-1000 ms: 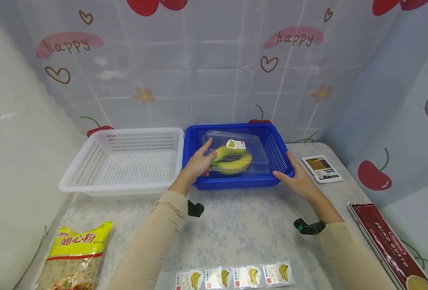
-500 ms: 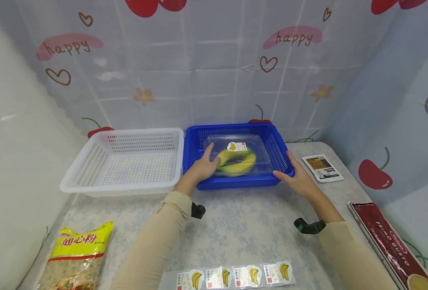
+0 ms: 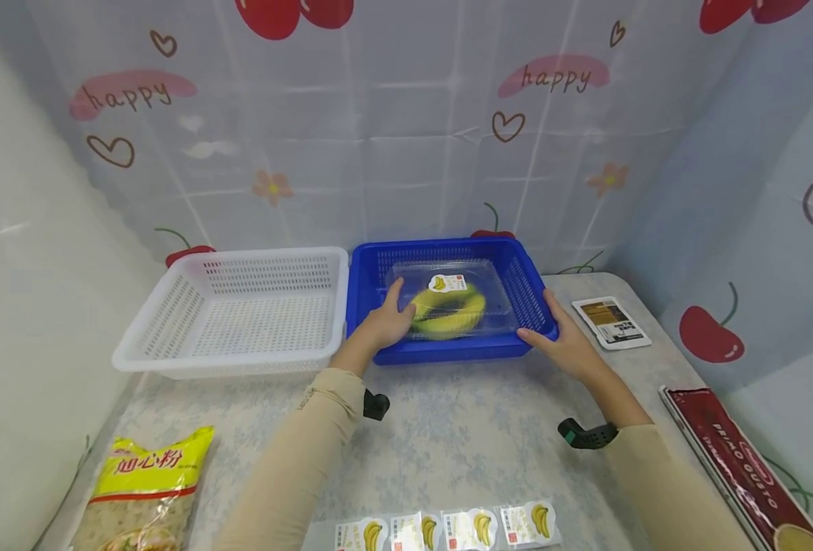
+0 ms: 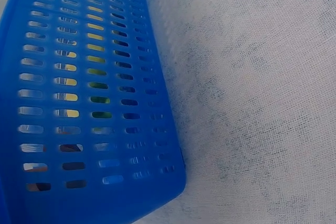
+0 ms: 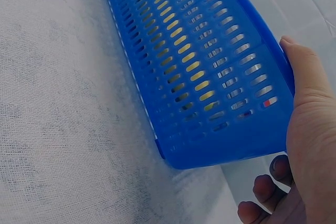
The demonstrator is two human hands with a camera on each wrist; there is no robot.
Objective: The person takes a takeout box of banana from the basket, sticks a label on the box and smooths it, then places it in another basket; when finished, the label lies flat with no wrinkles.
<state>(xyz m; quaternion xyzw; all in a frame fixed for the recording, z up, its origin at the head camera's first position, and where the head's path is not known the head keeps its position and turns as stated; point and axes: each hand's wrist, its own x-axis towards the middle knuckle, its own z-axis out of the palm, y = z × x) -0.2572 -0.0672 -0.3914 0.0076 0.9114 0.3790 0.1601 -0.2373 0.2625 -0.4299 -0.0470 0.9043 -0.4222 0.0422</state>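
A clear plastic clamshell box with bananas inside and a banana sticker on its lid lies in the blue basket. My left hand holds the box's left end, thumb on its near-left corner and index finger along its side; its other fingers are hidden. With my right hand I grip the basket's near-right corner, as the right wrist view also shows: thumb at the rim, fingers outside. The left wrist view has only the basket's slotted wall and tablecloth, no hand.
A white slotted basket stands against the blue one's left side. A pasta bag lies front left, a strip of banana stickers at the front edge. To the right are a small white packet and a red PRIMO GUSTO pack.
My left hand has lowered the tilted clamshell box and shifted it slightly right, so it now lies flatter in the blue basket. The right hand has kept its grip on the corner.
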